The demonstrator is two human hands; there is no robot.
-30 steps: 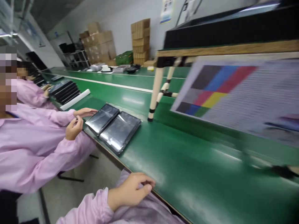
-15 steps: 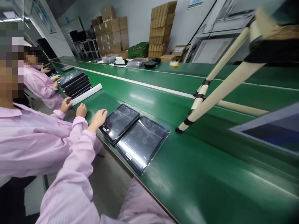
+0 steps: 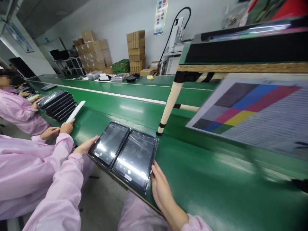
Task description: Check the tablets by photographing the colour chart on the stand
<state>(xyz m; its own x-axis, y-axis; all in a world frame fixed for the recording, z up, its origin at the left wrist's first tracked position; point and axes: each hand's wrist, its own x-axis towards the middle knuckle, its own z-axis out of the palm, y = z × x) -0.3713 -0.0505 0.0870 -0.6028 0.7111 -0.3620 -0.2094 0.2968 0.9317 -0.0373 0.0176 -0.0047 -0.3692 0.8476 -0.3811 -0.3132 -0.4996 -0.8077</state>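
Two black tablets in glossy film lie side by side at the near edge of a green conveyor belt (image 3: 207, 179). My left hand (image 3: 85, 147) has its fingers stretched out against the outer edge of the left tablet (image 3: 110, 143). My right hand (image 3: 160, 187) lies flat on the belt, fingers straight, pressed along the right edge of the right tablet (image 3: 136, 158). Neither hand is wrapped round anything. Both arms are in pink sleeves.
A co-worker in pink sits close on my left, with hands (image 3: 66, 127) on a white roll (image 3: 75, 111) beside a row of black tablets (image 3: 57, 102). A colour-chart panel (image 3: 252, 112) leans at the right under a shelf on cream legs (image 3: 169, 104). Cardboard boxes (image 3: 93, 51) stand behind.
My left hand slid from the left tablet's top corner down to its outer edge. My right hand came into view and settled against the right tablet's edge. The view swung right.
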